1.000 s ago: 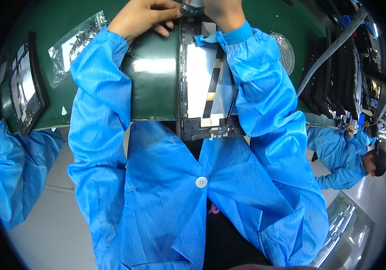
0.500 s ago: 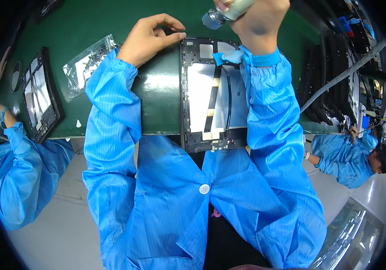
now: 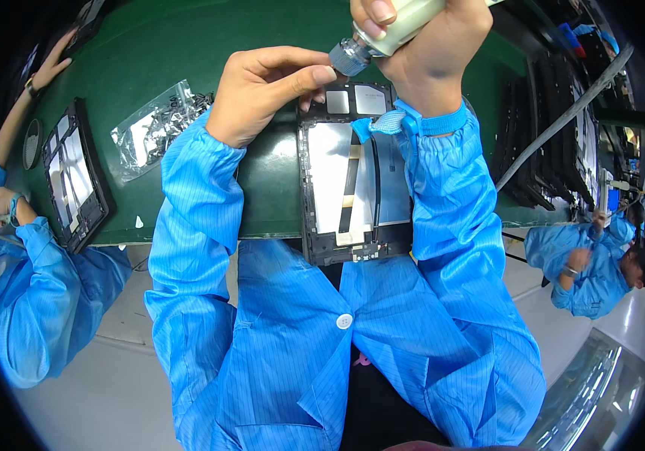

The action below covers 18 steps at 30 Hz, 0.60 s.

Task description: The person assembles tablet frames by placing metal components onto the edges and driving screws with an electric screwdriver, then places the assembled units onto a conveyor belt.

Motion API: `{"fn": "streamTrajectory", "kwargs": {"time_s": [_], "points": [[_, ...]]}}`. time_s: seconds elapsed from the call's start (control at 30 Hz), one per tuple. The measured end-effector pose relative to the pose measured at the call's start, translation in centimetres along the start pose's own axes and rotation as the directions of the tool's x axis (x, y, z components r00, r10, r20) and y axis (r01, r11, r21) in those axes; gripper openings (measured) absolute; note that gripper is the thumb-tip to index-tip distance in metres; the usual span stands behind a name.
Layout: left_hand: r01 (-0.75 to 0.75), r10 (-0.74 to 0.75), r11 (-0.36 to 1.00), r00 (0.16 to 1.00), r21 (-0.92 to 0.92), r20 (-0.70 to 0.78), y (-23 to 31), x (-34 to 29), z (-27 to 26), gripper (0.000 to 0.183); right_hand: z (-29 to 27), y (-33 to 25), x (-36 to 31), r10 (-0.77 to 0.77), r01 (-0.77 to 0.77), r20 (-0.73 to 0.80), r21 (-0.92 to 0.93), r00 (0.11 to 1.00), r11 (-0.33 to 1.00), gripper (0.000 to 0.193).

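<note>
My right hand [image 3: 446,56] is wrapped round a pale green electric screwdriver [image 3: 406,24] at the top of the view, its grey see-through nose [image 3: 351,55] pointing left and down. At the nose's tip, the thumb and index finger of my left hand [image 3: 258,94] pinch together. Whatever they hold is too small to make out. Below both hands lies a black tablet-like frame [image 3: 327,173] with silvery plates, a black-and-tan ribbon strip and a dark cable. Its near end juts past the table edge, and my right cuff with a blue wrist strap [image 3: 390,122] covers part of its right side.
A clear bag of small parts [image 3: 142,143] rests on the green table [image 3: 270,203], left of my arm. Farther left are a similar frame [image 3: 74,177] and a round dish [image 3: 31,143]. Stacked black panels [image 3: 555,143] and a grey cable [image 3: 563,124] occupy the right. Co-workers sit on both sides.
My left fingers have come up to the screwdriver's nose, which has lowered and shifted slightly left. At left, a co-worker's arm now reaches toward the table's far side.
</note>
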<state>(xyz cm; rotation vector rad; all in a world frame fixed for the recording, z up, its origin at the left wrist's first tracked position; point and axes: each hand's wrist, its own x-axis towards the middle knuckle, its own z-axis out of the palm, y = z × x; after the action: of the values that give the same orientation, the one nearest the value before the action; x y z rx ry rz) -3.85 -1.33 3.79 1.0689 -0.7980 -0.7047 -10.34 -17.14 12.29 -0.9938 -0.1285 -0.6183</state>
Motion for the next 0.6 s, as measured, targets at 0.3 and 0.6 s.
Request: {"fn": "streamTrajectory", "kwargs": {"time_s": [0.3, 0.6], "points": [[0.042, -0.035, 0.994, 0.996, 0.096, -0.080, 0.24, -0.03, 0.26, 0.020, 0.47, 0.12, -0.34, 0.021, -0.028, -0.080, -0.088, 0.997, 0.996, 0.021], [-0.083, 0.117, 0.965, 0.985, 0.248, -0.127, 0.64, -0.43, 0.56, 0.019, 0.02, 0.64, 0.35, -0.051, 0.045, -0.100, -0.061, 0.994, 0.997, 0.019]]}}
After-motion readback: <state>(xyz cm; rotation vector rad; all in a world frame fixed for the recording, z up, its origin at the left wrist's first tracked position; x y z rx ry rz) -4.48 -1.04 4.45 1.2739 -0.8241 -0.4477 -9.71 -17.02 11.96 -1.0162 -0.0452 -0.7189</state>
